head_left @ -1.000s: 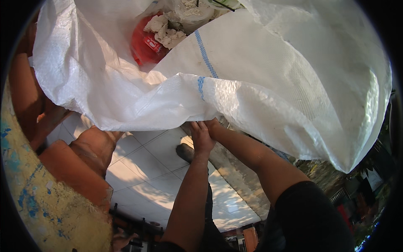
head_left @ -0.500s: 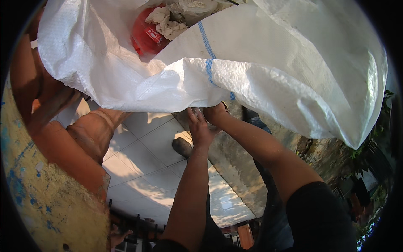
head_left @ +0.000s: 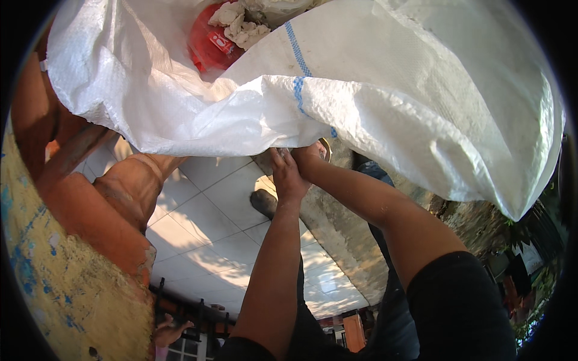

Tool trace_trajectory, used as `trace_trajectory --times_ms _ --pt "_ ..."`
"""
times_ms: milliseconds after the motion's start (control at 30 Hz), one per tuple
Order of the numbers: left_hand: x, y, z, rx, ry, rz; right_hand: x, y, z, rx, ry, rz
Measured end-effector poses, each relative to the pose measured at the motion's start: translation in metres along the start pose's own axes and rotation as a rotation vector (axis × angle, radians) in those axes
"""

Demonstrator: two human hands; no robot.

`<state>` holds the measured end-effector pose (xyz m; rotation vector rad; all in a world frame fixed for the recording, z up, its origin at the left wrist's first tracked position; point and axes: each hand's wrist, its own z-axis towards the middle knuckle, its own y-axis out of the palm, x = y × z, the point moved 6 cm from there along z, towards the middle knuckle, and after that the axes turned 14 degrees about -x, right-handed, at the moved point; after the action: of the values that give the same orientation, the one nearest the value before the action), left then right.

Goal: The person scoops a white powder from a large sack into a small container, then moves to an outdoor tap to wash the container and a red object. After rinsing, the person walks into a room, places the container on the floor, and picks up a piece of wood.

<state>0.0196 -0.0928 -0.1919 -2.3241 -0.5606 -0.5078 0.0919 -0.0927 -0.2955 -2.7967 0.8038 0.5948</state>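
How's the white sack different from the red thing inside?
The white sack is much bigger than the red thing. The white sack has a blue stripe; the red thing has white marks. The white sack gapes open; the red thing lies inside it. Both carry markings.

Along the left edge, a rough yellow masonry surface flecked with blue paint [head_left: 72, 283] curves beside a terracotta-orange balustrade with a rounded, bulging post [head_left: 129, 189], its lower corner chipped (the fisheye lens bends all of it). Pale, square-tiled flooring [head_left: 208, 225] crossed by dark joints and bright patches of sunlight lies to the right of that, bordered by a weathered grey-brown concrete strip [head_left: 337, 234]. At the bottom, a small upright orange-brown panel [head_left: 354, 334] shows, while dark green leafy foliage [head_left: 531, 239] fringes the right rim.
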Motion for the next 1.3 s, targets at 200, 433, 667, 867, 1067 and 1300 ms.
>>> trace_trajectory --times_ms 200,433,667,867,1067,1300 --pt "-0.007 0.010 -0.002 -0.046 -0.056 -0.051 0.012 0.000 -0.004 -0.026 0.039 -0.015" --pt "-0.005 0.011 0.001 0.036 0.048 -0.001 0.013 -0.018 -0.005 0.048 0.060 0.024" --pt "-0.012 0.021 -0.004 0.062 0.101 0.035 0.021 -0.032 -0.014 0.137 0.081 0.058" --pt "-0.027 0.013 -0.022 0.122 0.012 -0.627 0.019 -0.028 -0.011 0.170 0.094 0.112" --pt "-0.003 0.001 -0.020 0.154 0.121 -0.124 0.045 -0.029 -0.018 0.240 0.151 0.174" --pt "0.003 0.004 -0.011 0.170 0.206 0.019 0.049 -0.026 -0.028 0.238 0.155 0.240"
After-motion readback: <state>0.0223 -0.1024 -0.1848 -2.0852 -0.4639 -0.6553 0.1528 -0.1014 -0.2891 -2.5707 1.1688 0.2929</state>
